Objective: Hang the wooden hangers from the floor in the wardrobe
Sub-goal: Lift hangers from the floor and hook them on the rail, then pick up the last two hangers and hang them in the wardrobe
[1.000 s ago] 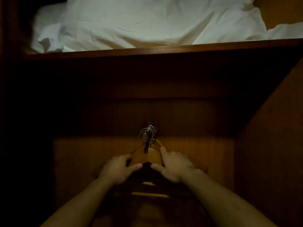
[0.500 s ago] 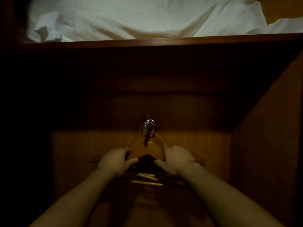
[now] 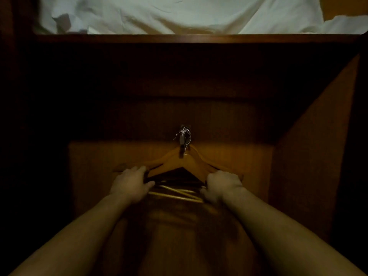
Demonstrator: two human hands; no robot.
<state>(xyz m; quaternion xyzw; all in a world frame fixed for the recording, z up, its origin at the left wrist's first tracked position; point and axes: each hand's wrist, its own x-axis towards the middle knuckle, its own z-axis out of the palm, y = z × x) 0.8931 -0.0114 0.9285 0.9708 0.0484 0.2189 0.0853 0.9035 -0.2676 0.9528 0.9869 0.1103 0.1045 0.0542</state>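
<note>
A bunch of wooden hangers (image 3: 184,163) hangs inside the dark wardrobe, their metal hooks (image 3: 184,135) gathered on a rail end seen head-on. My left hand (image 3: 130,183) grips the left arms of the bunch. My right hand (image 3: 222,185) grips the right arms. Pale crossbars (image 3: 177,194) of the hangers show between my hands, slightly crossed. The rail itself is mostly hidden behind the hooks.
A wooden shelf edge (image 3: 189,38) runs across above, with white bedding (image 3: 179,12) piled on it. The wardrobe's right side wall (image 3: 310,152) is close; the left side (image 3: 29,136) is in deep shadow. The back panel (image 3: 119,156) lies behind the hangers.
Both hands have slid outward from the hangers' centre to their arms, left hand leftward and right hand rightward. More of the hangers' top is exposed.
</note>
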